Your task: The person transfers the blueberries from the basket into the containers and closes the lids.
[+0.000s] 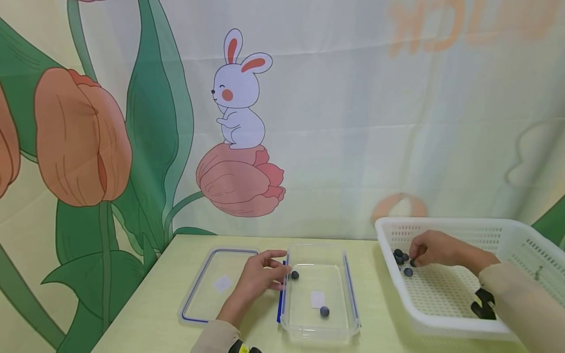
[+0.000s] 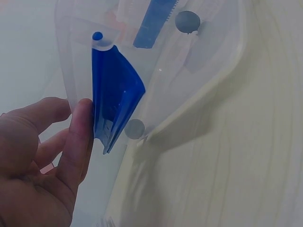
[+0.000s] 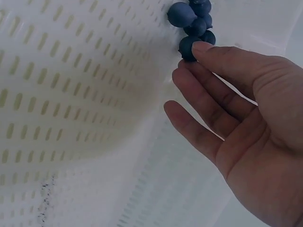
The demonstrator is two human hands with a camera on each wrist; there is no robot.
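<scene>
A clear plastic food container (image 1: 311, 274) with blue side latches stands on the table, holding two blueberries, one by the left wall and another blueberry (image 1: 324, 311) nearer the front. My left hand (image 1: 260, 274) grips its left wall near the back; in the left wrist view, fingers lie beside the folded-down blue latch (image 2: 113, 90). Over in the white basket (image 1: 412, 314), my right hand (image 1: 434, 249) pinches a blueberry (image 3: 188, 48) between thumb and fingertips. Several more blueberries (image 3: 182, 15) cluster right beside it, at the basket's left end.
Left of the container a clear lid (image 1: 194, 294) with a blue seal lies flat, partly behind my left forearm. The slotted basket has raised walls and takes up the table's right side. A printed curtain (image 1: 335, 122) hangs behind the table (image 1: 154, 299).
</scene>
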